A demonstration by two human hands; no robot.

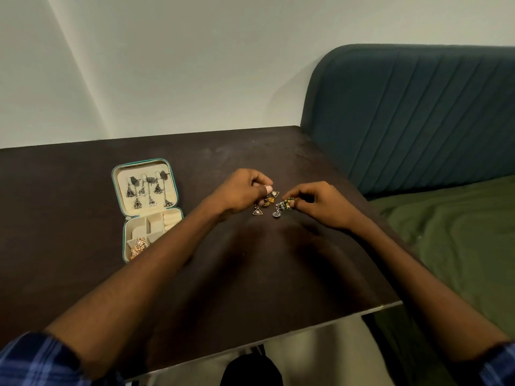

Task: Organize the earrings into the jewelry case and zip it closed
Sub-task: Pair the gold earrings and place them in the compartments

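The jewelry case point(147, 210) lies open on the dark tabletop point(83, 218), toward the far left area, well apart from both hands. Its lid half faces the far edge and carries several silver dangling earrings point(147, 190) hung in rows on the cream lining. The base half, nearer the person, is divided into compartments; a rose-gold filigree piece point(138, 246) sits in the near-left compartment. The left forearm crosses in front of the base's near-right corner.

A small pile of loose earrings point(271, 204) lies on the tabletop toward the right edge, between the two hands. It includes two triangular pendants point(257, 210), gold pieces, a round silver flower-shaped piece point(276, 213) and a green-and-gold item point(288, 203).

The left hand point(242, 192) hovers at the left side of the pile, fingers curled and pinching at the earrings; which piece it holds cannot be told. The right hand point(320, 203) is at the right side of the pile, fingers curled, its fingertips pinching the green-and-gold item.

Both sleeves are blue plaid. A teal upholstered headboard point(418, 112) and a green bedcover point(459, 232) adjoin the right edge of the tabletop.
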